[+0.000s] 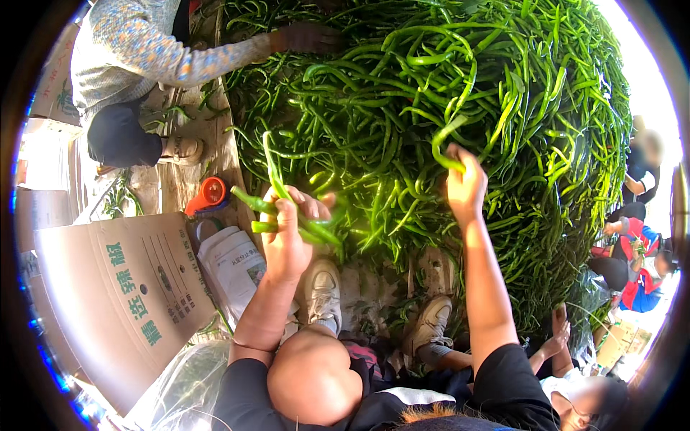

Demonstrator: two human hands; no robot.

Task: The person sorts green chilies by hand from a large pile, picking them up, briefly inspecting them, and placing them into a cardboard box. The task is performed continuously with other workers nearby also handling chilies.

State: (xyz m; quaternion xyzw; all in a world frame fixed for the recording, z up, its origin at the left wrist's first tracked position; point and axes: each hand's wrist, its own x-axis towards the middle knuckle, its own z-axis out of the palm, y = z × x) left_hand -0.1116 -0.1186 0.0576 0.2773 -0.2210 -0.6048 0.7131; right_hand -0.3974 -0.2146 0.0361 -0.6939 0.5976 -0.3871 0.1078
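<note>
A large heap of long green chili peppers [366, 124] spreads before me and rises to the right. My left hand [291, 226] is closed around several green chili peppers [274, 167], whose ends stick out on both sides of the fist. My right hand [468, 186], farther to the right and a little higher, grips one curved green chili pepper [443, 141] by its lower end over the heap. Part of that pepper is hidden by the fingers.
A printed cardboard box [129, 291] and a clear plastic bag [180, 382] lie at left, near an orange-red tape dispenser [207, 195] and a white printed packet [232, 264]. A co-worker's sleeved arm [215, 62] reaches into the heap at upper left. Other people sit along the right.
</note>
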